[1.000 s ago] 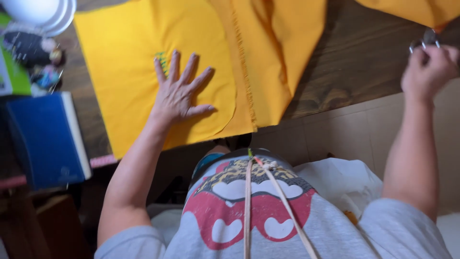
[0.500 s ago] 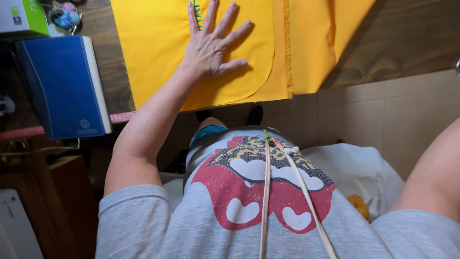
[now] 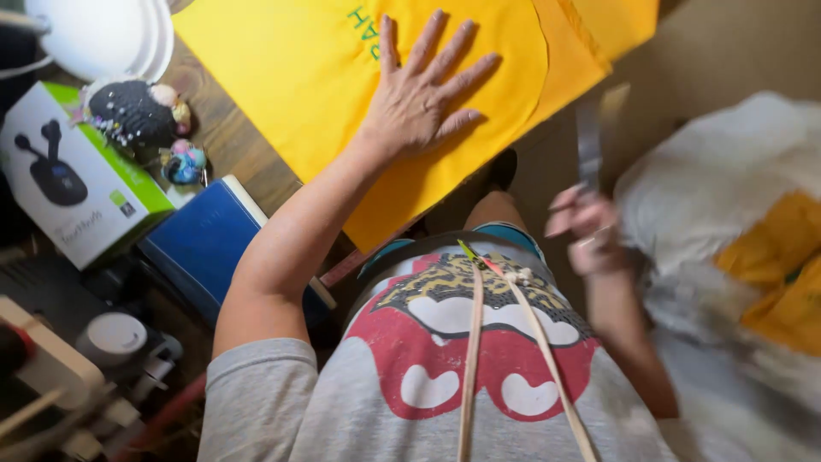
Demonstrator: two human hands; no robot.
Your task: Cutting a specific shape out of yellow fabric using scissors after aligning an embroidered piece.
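Left hand (image 3: pixel 423 103) spread flat on yellow cloth (image 3: pixel 291 77), far left. Right hand (image 3: pixel 590 235) near right, off the cloth, gripping blurred scissors (image 3: pixel 590 141) pointing far.

The yellow cloth (image 3: pixel 308 77) looks matt and smooth, the counter (image 3: pixel 227 137) is dark grained wood, and the box (image 3: pixel 77 184) is glossy cardboard.

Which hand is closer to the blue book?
Left. The left hand lies flat on the yellow fabric, up and right of the blue book; the blurred right hand is farther right.
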